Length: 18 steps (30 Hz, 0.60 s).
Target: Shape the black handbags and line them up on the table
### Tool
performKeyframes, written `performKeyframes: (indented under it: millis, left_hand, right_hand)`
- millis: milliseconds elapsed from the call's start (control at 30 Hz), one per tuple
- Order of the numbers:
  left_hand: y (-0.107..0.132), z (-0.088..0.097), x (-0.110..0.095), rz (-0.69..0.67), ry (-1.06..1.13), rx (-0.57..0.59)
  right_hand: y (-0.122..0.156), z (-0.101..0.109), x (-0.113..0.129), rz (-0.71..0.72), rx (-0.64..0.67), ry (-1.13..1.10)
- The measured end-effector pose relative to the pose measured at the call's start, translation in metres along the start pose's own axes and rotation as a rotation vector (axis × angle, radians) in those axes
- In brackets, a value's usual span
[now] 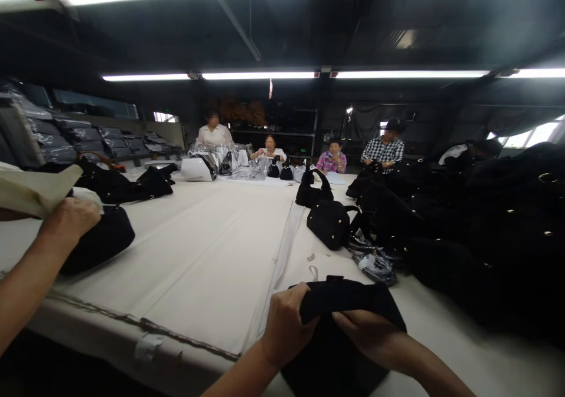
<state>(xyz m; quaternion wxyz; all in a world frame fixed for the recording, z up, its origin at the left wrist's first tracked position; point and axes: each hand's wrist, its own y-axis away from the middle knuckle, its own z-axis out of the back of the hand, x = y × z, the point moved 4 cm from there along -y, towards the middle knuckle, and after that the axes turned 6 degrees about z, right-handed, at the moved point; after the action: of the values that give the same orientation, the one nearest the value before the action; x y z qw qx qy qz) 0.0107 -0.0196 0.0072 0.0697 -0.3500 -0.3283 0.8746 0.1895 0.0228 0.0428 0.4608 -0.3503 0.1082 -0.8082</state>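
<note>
A black handbag (339,361) is in front of me at the near edge of the table, its upper edge raised. My left hand (289,323) is closed around the left side of that upper edge. From the right, my right hand (375,335) reaches under the raised black fabric and grips the bag there; part of its fingers is hidden by the cloth. Just beyond, another black handbag (329,224) lies on its side, and a smaller one with its handle up (314,191) stands behind it. A plastic-wrapped bundle (375,265) lies to the right of them.
A large heap of black bags (468,226) fills the right side. At left, a co-worker's hand (73,217) holds pale material over a black bag (103,241). Several people sit or stand at the far end of the cream-covered table (212,250), near plastic-wrapped bags (198,167).
</note>
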Motion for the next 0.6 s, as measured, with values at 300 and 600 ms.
performKeyframes:
  millis: [300,600]
  left_hand:
    - [-0.013,-0.007,0.015,-0.174,0.124,-0.017]
    - [-0.014,-0.027,0.046,-0.129,0.249,-0.103]
  right_hand:
    - [0.01,0.108,-0.016,-0.251,-0.011,-0.615]
    - [-0.057,0.034,-0.197,-0.665,-0.404,-0.3]
